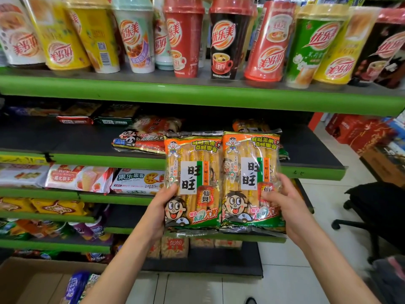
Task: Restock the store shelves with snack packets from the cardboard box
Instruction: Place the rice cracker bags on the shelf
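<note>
I hold up two orange and green rice cracker packets side by side in front of the shelves. My left hand (pixel 158 209) grips the left packet (pixel 192 183) at its lower left edge, thumb on the front. My right hand (pixel 282 207) grips the right packet (pixel 249 176) at its lower right edge. Both packets stand upright before the black second shelf (pixel 65 137), where similar packets (pixel 140 139) lie flat. The cardboard box (pixel 24 279) is at the bottom left, with a purple packet (pixel 75 286) showing inside.
The top green-edged shelf (pixel 197 93) carries several upside-down drink cups (pixel 184 38). Lower shelves on the left hold wafer and biscuit packs (pixel 81 176). A black office chair (pixel 377 207) stands on the white tiled floor at right, with red boxes (pixel 359 132) behind it.
</note>
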